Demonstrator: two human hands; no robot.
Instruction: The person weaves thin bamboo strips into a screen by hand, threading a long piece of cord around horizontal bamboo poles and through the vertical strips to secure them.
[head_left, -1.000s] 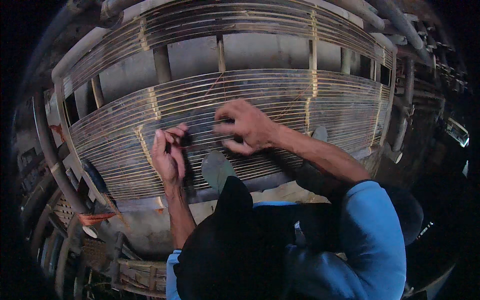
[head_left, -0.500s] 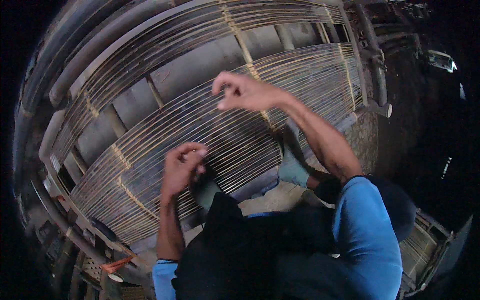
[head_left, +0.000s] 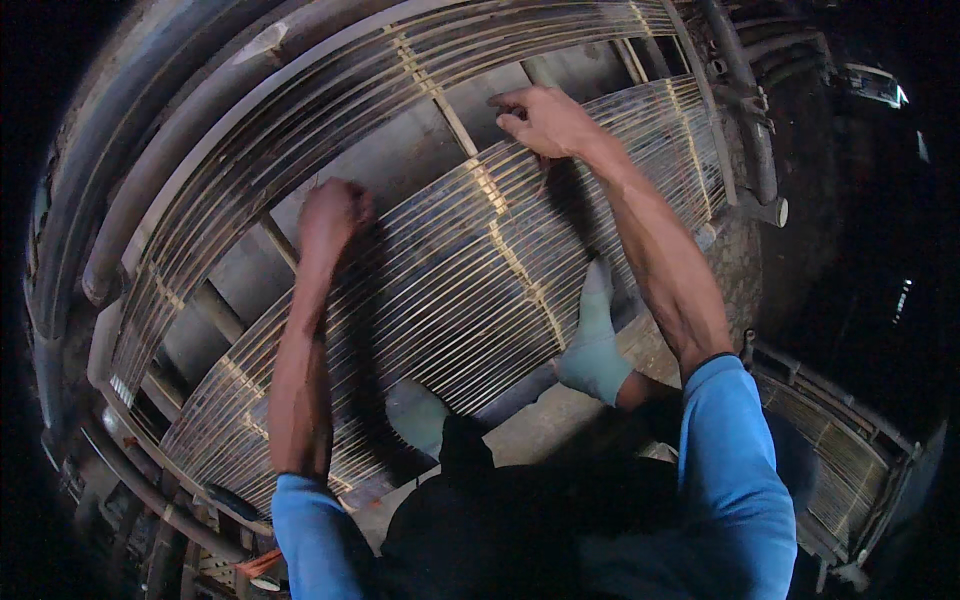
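Note:
A wide rack of thin, pale parallel strips (head_left: 440, 290) stretches before me, with yellowish woven cross bands (head_left: 525, 275) binding them. My left hand (head_left: 335, 215) is closed over the left end of the gap between the near and far groups of strips. Its fingertips are turned away, so whatever they hold is hidden. Farther right, at the far edge of the near strips, my right hand (head_left: 550, 122) has its thumb and forefinger curled toward each other. Anything between them is too small to make out.
Thick dark poles (head_left: 190, 150) curve along the far left side. My feet in pale green socks (head_left: 595, 345) are at the near edge of the strips. A second, smaller slatted rack (head_left: 830, 465) stands at the lower right. An orange cord (head_left: 258, 565) is at the lower left.
Both hands have moved away from me and farther apart. The left went from the near strips up to the gap, and the right shifted to the right. The view has shifted slightly.

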